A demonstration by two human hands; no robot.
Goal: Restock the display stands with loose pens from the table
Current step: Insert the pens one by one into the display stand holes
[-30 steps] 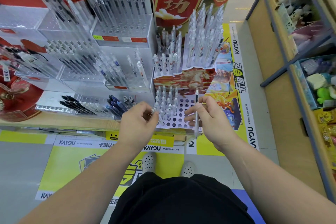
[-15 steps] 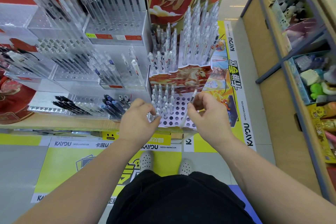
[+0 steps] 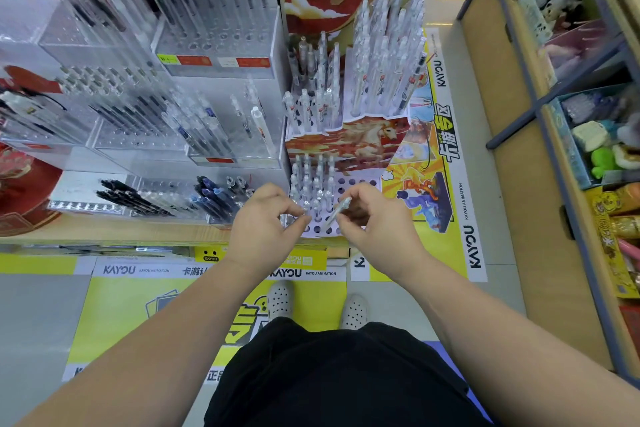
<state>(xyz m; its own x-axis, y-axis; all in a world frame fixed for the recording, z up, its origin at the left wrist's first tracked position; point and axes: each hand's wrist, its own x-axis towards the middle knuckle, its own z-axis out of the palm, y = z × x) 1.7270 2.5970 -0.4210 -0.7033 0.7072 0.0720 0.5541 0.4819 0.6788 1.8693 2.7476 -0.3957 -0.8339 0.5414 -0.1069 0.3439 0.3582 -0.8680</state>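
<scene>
A tiered cardboard pen stand (image 3: 349, 146) with a horse picture stands on the wooden table. Its lowest tier (image 3: 360, 182) is a white plate of round holes, with clear pens upright in the left holes. My right hand (image 3: 372, 222) pinches a clear pen (image 3: 337, 213), tilted, its tip down over the front holes. My left hand (image 3: 265, 222) pinches the top of a clear pen (image 3: 304, 208) that stands in the front left of that tier. The two hands are a few centimetres apart.
Clear acrylic stands (image 3: 214, 55) full of pens fill the table to the left. Dark blue and black pens (image 3: 207, 198) lie in the front row beside my left hand. A wooden shelf unit (image 3: 540, 135) with toys lines the right.
My right hand has lowered and tilted its pen from upright toward the front holes. Both hands have drawn closer together over the lowest tier. The camera has dipped slightly.
</scene>
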